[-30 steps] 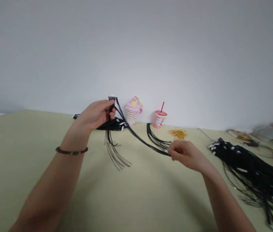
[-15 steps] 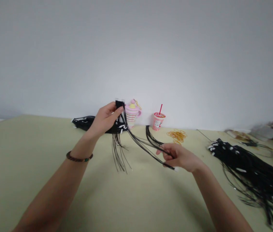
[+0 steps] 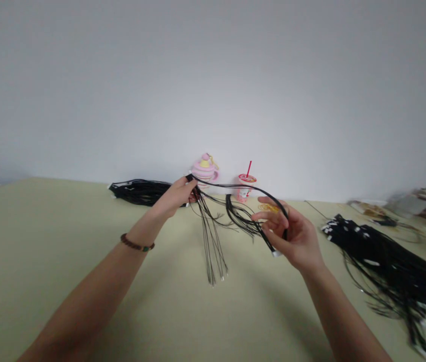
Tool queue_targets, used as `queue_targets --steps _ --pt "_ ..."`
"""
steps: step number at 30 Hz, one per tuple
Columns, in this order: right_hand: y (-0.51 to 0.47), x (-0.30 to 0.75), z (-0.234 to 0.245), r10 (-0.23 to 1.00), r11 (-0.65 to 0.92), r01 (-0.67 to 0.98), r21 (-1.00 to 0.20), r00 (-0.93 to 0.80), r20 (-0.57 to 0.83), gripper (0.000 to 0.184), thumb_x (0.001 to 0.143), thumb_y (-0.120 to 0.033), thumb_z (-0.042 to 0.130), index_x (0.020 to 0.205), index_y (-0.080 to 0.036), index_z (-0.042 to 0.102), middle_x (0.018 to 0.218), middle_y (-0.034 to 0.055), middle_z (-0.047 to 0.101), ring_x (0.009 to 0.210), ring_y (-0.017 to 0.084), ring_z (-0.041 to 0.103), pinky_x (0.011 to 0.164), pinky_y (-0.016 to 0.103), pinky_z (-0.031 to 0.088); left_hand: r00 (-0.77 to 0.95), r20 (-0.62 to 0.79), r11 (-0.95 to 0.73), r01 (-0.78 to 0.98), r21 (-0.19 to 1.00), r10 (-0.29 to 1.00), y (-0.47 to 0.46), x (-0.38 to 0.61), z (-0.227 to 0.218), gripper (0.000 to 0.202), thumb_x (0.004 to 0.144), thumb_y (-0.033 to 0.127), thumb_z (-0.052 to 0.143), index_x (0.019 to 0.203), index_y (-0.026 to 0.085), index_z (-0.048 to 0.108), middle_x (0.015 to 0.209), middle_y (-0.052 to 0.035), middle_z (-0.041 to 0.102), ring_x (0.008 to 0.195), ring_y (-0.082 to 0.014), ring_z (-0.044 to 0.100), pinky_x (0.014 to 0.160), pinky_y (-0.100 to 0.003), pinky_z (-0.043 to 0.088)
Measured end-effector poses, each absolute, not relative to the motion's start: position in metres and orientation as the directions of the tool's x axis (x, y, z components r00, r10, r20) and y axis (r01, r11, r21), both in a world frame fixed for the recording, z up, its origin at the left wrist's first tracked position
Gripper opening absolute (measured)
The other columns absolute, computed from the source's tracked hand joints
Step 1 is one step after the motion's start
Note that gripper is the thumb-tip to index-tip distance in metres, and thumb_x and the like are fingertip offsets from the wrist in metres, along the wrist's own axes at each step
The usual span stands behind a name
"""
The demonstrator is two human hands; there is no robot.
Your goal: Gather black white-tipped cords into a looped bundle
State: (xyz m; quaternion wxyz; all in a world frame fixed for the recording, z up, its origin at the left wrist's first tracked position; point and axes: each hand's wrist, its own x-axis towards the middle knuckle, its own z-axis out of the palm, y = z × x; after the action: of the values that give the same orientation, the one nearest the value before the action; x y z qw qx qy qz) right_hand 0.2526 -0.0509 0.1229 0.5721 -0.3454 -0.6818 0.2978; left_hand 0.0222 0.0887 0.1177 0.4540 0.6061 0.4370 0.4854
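The black cable (image 3: 243,186), sagging earlier, now arches between the hands (image 3: 301,241).

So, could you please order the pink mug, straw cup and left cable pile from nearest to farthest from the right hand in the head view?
1. Straw cup: behind and left of the right hand.
2. Pink mug: farther left.
3. Left cable pile: leftmost of the three.
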Motion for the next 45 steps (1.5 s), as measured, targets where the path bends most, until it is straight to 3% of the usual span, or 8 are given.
queue_targets --steps 7,16,22,30,32,34,39,45 --pt "-0.057 0.251 0.129 0.834 0.531 -0.131 -0.837 -0.094 0.543 0.034 0.069 -0.018 0.064 0.07 -0.018 0.03 0.122 0.0081 0.049 0.084 0.017 0.064 0.074 0.033 0.049 0.325 0.138 -0.217 0.224 0.95 0.936 0.09 0.021 0.11 0.02 0.063 0.029 0.058 0.079 0.017 0.059 0.07 -0.0019 0.063 0.067 -0.0157 0.058 0.06 -0.025 0.044" --pt "-0.062 0.264 0.134 0.822 0.565 0.169 -0.807 -0.203 0.533 0.014 0.079 -0.021 0.055 0.079 -0.018 0.042 0.087 0.0052 0.063 0.075 0.013 0.061 0.071 0.029 0.047 0.307 0.212 -0.287 0.223 0.932 0.928 0.099 0.027 0.099 0.026 0.067 0.041 0.06 0.07 0.015 0.058 0.067 -0.0026 0.06 0.063 -0.0131 0.056 0.058 -0.024 0.043" --pt "-0.058 0.277 0.142 0.842 0.537 -0.125 -0.834 0.025 0.538 0.029 0.072 -0.022 0.062 0.068 -0.018 0.034 0.053 -0.0098 0.048 0.033 0.0 0.038 0.07 0.028 0.047 0.416 0.178 -0.273 0.183 0.944 0.892 0.094 0.027 0.101 0.025 0.071 0.04 0.058 0.07 0.014 0.06 0.074 -0.0037 0.062 0.07 -0.0133 0.057 0.065 -0.024 0.044" --pt "-0.059 0.302 0.157 0.756 0.654 -0.226 -0.722 0.216 0.618 0.014 0.082 -0.025 0.047 0.071 -0.017 0.043 0.069 -0.0074 0.052 0.032 -0.004 0.032 0.051 0.018 0.041 0.682 0.002 -0.078 0.08 0.994 0.732 0.078 0.031 0.104 0.033 0.076 0.035 0.058 0.053 0.012 0.053 0.048 0.0008 0.046 0.044 -0.0068 0.043 0.045 -0.018 0.035" --pt "-0.061 0.298 0.155 0.765 0.644 -0.212 -0.735 0.141 0.629 0.01 0.083 -0.027 0.046 0.092 -0.023 0.048 0.073 -0.0059 0.054 0.03 -0.004 0.031 0.043 0.016 0.037 0.733 -0.046 0.048 0.018 0.999 0.678 0.07 0.035 0.11 0.037 0.08 0.035 0.051 0.052 0.013 0.047 0.042 0.0041 0.035 0.036 -0.005 0.035 0.038 -0.017 0.031" --pt "-0.063 0.29 0.148 0.808 0.573 -0.191 -0.797 -0.028 0.588 0.031 0.086 -0.03 0.043 0.116 -0.029 0.04 0.073 -0.0046 0.055 0.029 -0.003 0.028 0.036 0.015 0.032 0.75 -0.029 0.165 -0.108 0.98 0.661 0.062 0.04 0.118 0.036 0.086 0.032 0.041 0.056 0.014 0.045 0.045 0.0038 0.034 0.037 -0.0046 0.036 0.037 -0.015 0.031" --pt "-0.065 0.255 0.124 0.769 0.36 -0.022 -0.933 -0.559 0.31 0.051 0.089 -0.031 0.035 0.137 -0.031 0.014 0.061 -0.0055 0.044 0.036 0.0 0.035 0.034 0.011 0.028 0.576 0.09 0.393 -0.655 0.645 0.812 0.052 0.054 0.129 0.022 0.085 0.017 0.034 0.08 0.012 0.055 0.086 -0.0114 0.058 0.084 -0.0159 0.06 0.068 -0.026 0.05" --pt "-0.075 0.207 0.105 0.534 0.601 0.201 -0.774 -0.821 0.202 0.047 0.088 -0.027 0.038 0.134 -0.02 0.032 0.055 -0.0056 0.038 0.044 0.0 0.037 0.045 0.008 0.032 0.061 0.164 -0.057 -0.772 0.633 0.985 0.066 0.065 0.115 0.02 0.084 0.021 0.04 0.091 0.019 0.059 0.105 -0.0041 0.057 0.089 -0.0121 0.056 0.077 -0.026 0.049"
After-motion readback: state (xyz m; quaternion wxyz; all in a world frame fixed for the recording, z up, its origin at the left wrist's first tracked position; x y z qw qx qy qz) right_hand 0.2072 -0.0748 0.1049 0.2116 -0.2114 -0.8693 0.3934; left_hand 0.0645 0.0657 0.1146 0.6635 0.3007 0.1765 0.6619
